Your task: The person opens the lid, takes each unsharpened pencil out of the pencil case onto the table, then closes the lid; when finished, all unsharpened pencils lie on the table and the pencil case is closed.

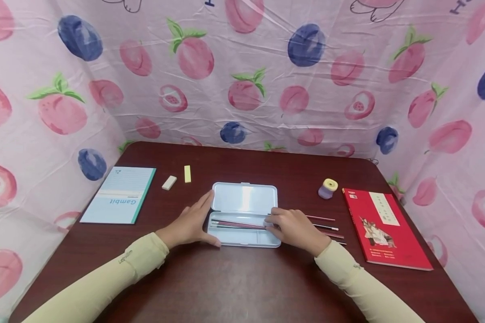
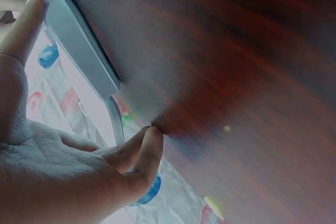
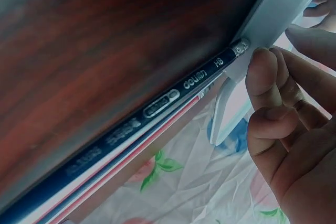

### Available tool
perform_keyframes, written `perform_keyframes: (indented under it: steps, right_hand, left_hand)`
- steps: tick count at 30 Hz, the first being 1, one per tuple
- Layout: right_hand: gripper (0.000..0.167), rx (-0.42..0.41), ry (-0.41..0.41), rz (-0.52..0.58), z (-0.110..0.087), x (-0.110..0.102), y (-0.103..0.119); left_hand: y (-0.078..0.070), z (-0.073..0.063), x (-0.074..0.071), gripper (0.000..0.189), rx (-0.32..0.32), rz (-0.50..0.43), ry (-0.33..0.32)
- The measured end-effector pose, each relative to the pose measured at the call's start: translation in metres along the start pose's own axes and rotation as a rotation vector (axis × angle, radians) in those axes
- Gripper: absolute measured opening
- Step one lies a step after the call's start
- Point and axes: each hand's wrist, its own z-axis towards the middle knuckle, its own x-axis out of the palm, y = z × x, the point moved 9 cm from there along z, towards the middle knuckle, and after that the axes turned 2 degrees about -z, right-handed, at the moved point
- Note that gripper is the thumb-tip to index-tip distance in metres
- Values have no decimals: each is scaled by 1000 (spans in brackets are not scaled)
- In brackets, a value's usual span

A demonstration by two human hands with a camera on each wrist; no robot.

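Our left hand, fingers straight, touches the pencil case; our curled right hand, gripping what we cannot tell, covers its right end, nearer loose pencils lying sideways just rightward.

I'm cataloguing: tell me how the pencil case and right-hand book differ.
The pencil case is pale blue, the book red. The case is open, the book closed. The case lies between left hand and right hand, the book right of both. Both rest on the table.
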Motion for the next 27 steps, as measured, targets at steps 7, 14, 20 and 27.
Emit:
perform_keyframes:
  steps: [7,14,20,27]
  right_hand:
    - [14,44,76,90,11,3,-5]
    - [14,77,141,92,18,6,-7]
    - [12,87,160,78,21,12,-9]
    - [10,111,173,75,24,12,-9]
  left_hand:
    - [-1,-1,-1,149,-1,-7,-2]
    - [0,0,1,150,-1,5,-2]
    - [0,0,1,150,0,-3,0]
    - [-1,0,-1,150,6,-2,-1]
